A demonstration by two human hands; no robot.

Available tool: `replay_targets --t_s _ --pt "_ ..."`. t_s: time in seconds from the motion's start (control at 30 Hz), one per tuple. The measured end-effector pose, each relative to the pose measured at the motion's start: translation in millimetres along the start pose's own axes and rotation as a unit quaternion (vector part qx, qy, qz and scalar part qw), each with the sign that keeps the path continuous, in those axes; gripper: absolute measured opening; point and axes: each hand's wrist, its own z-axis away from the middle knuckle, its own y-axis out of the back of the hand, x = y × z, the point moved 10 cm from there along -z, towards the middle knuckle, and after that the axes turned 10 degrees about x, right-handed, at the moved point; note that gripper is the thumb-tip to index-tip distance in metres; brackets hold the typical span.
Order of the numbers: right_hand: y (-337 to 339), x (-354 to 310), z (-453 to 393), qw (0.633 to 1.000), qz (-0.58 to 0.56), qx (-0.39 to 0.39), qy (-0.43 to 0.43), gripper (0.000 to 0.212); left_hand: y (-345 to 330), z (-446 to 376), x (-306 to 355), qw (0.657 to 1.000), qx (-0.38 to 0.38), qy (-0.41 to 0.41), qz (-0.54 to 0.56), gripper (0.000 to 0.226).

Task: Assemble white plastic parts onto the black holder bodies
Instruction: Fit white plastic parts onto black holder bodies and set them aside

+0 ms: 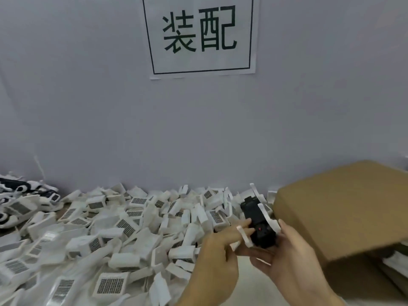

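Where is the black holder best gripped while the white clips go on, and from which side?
By the near end of the black holder, cradled from below and from the right, as the right hand does. The body is long and blocky, its far end tilted up, and thin white clips stick out along both sides. That likely keeps the left side open for the left hand.

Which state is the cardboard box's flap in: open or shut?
Open: the cardboard box flap lifts at a slant, exposing white items beneath at the right.
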Motion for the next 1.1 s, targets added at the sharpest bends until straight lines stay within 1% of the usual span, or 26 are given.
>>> replay_targets --t_s 0.03,0.1,0.13,0.23,0.3,0.37,0.43,0.5,0.57,0.63,0.7,0.77,0.83,0.93,1.0,1.1 --pt "0.5 -3.6 -0.1 1.0 -0.017 0.01 0.014 0.056 3.6 -0.9 1.4 1.0 0.012 -0.001 -0.008 0.079" --pt "3.9 -8.5 -1.3 0.998 -0.031 0.027 0.037 0.055 18.8 -3.5 11.6 0.997 0.076 -0.001 -0.01 0.068" --pt "5.0 -9.9 -2.8 0.998 -0.016 0.027 0.049 0.051 26.6 -6.9 14.3 0.994 0.109 0.014 0.004 0.06" --pt "4.7 -14.2 1.8 0.993 0.062 0.029 0.095 0.046 30.8 -8.7 17.8 0.981 0.17 0.087 0.046 0.034" --pt "0.5 -18.3 6.6 0.982 0.128 0.023 0.139 0.044 22.8 -0.4 18.5 0.977 0.189 0.096 0.028 0.026" --pt "-4.0 -21.6 10.6 0.96 0.203 0.022 0.193 0.044 13.5 7.7 12.9 0.978 0.188 0.093 -0.003 0.029" --pt "-7.5 -26.6 12.7 0.937 0.244 0.022 0.25 0.041 10.7 8.2 2.0 0.977 0.186 0.098 -0.032 0.032" --pt "-9.9 -29.2 15.4 0.909 0.289 0.027 0.3 0.046 4.2 4.5 -12.9 0.979 0.147 0.138 -0.03 0.041" --pt "-13.8 -33.1 21.7 0.875 0.334 0.039 0.349 0.054 -2.2 2.5 -22.2 0.978 0.115 0.175 0.005 0.047" --pt "-16.0 -36.2 26.0 0.84 0.373 0.059 0.39 0.061 -3.8 0.3 -33.2 0.969 0.125 0.204 0.056 0.036" --pt "-15.1 -37.6 25.7 0.82 0.391 0.073 0.413 0.07 -6.5 -2.2 -40.3 0.96 0.138 0.217 0.108 0.021" --pt "-11.7 -36.4 22.6 0.813 0.4 0.081 0.415 0.075 -12.4 -4.1 -40.9 0.957 0.127 0.217 0.141 0.015" --pt "-10.4 -32.7 17.8 0.809 0.421 0.073 0.403 0.079 -13.3 -5.8 -36.1 0.961 0.121 0.197 0.154 0.012" --pt "-8.9 -22.8 10.2 0.812 0.448 0.054 0.371 0.081 -18.4 -7.7 -36.9 0.963 0.105 0.174 0.178 0.015" --pt "-11.1 -19.1 11.4 0.811 0.456 0.047 0.363 0.077 -23.4 -7.2 -36.8 0.961 0.089 0.169 0.199 0.017" --pt "-12.5 -15.0 12.7 0.815 0.46 0.041 0.35 0.065 -30.0 -4.5 -39.5 0.953 0.079 0.179 0.232 0.012"
